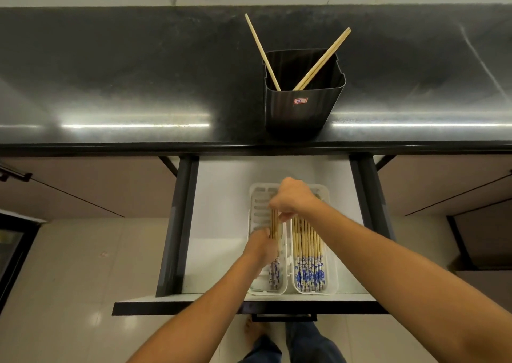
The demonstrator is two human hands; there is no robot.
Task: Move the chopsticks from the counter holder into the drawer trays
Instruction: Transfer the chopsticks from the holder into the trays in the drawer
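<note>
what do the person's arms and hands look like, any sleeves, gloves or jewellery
Both forearms are bare from the bottom of the frame upward, with no sleeve in view. The left hand and right hand are gloveless, with no visible watch, bracelet or ring.

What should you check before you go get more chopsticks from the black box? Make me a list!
1. Drawer pulled open: ok.
2. Chopsticks in the left tray lying flat and let go: not ok, the left hand and right hand both hold the small bunch.
3. Right tray neatly filled, patterned ends toward the person: ok.
4. Room left in the left tray: ok, bare slots show.
5. Chopsticks left in the black holder: ok, three lean inside.
6. Holder stands safely on the counter: cannot tell, it sits near the front edge.
</note>
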